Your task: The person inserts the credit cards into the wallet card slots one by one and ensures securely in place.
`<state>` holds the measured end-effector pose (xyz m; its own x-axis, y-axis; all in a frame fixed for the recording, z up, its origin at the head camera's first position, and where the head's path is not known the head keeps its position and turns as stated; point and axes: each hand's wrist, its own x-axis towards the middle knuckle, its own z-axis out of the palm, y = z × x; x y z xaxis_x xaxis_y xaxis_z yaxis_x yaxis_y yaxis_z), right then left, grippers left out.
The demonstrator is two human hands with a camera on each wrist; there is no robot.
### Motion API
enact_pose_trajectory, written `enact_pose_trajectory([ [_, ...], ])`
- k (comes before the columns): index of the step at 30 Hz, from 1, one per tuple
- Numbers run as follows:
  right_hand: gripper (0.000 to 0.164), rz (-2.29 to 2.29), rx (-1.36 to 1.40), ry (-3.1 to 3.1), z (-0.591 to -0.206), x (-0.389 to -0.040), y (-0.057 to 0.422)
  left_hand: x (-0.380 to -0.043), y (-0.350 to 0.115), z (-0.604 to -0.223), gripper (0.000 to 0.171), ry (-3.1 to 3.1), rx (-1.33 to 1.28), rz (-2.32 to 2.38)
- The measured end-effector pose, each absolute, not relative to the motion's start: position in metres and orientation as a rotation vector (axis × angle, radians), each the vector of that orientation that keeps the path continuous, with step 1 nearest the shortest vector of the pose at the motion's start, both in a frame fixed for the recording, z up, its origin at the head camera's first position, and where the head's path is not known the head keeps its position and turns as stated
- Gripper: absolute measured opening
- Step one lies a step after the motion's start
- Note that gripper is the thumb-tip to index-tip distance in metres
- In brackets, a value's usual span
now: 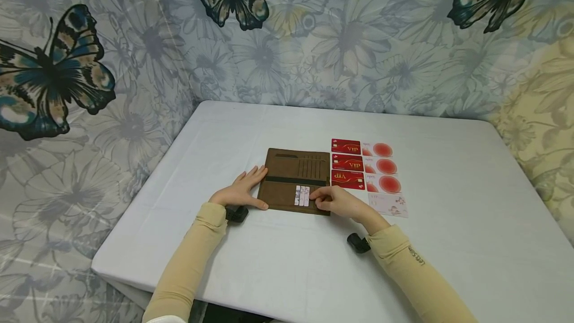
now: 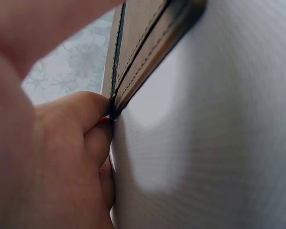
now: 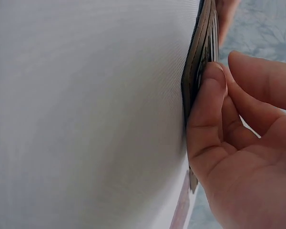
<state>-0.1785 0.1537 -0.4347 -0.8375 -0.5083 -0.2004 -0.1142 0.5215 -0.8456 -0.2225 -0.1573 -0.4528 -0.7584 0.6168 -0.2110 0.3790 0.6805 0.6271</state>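
Observation:
A brown wallet (image 1: 296, 164) lies spread flat on the table, a dark band across its middle and slots on its upper half. Several white patterned card edges (image 1: 302, 196) show in its lower half. My left hand (image 1: 241, 191), fingers spread, rests at the wallet's left edge; in the left wrist view its fingers (image 2: 93, 107) touch that edge. My right hand (image 1: 343, 203) is over the lower right part, bent fingers right beside the card edges. The right wrist view shows a fingertip (image 3: 213, 76) against the wallet's inner face; I cannot tell whether it pinches a card.
Three red VIP cards (image 1: 347, 162) are stacked in a column against the wallet's right side. Beside them lie three pale cards with red circles (image 1: 386, 166). A pale card with a small print (image 1: 390, 204) lies below, near my right wrist. White cloth covers the table (image 1: 269, 258).

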Motion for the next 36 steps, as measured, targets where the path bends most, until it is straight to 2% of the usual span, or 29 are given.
enact_pose_trajectory([
  [15, 0.026, -1.12, -0.63, 2.331, -0.429, -0.179, 0.153, -0.22, -0.157, -0.451, 0.109, 2.492, 0.774, 0.795],
  [22, 0.03, -1.157, -0.553, 2.32, -0.43, -0.173, 0.158, -0.222, -0.158, -0.453, 0.11, 2.49, 0.783, 0.79],
  [36, 0.036, -1.381, -0.461, 2.199, -0.428, -0.159, 0.208, -0.222, -0.157, -0.453, 0.109, 2.496, 0.793, 0.789],
])
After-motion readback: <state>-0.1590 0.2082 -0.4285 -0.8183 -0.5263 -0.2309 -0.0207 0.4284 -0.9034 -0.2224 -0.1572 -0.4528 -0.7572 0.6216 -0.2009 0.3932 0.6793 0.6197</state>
